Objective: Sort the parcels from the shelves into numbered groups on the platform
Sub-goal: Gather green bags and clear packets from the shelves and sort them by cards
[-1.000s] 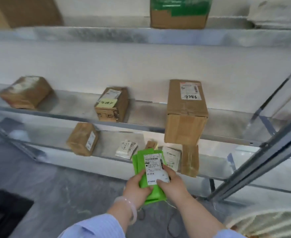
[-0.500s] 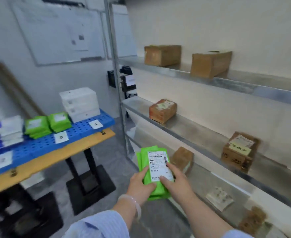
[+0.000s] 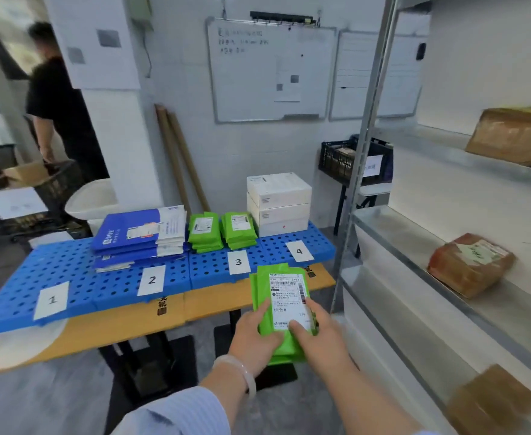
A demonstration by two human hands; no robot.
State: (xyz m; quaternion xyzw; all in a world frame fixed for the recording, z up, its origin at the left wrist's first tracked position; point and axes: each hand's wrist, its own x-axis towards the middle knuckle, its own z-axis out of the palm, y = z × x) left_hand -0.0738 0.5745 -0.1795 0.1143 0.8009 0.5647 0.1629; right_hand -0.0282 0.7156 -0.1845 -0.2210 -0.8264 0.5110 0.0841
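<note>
Before the platform's right corner, your left hand and right hand grip green parcels lengthwise away from you, card 3 ahead, shelf post right.

Bare blue platform behind card 1

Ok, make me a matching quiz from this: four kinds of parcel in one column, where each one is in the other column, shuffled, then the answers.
Parcels
1. blue mailers
2. white boxes
3. nearest green parcels
4. brown parcel

Places
A. behind card 4
B. on the metal shelf
C. in the left hand and right hand
D. behind card 2

Pairs: 1-D, 2-A, 3-C, 4-B.
</note>
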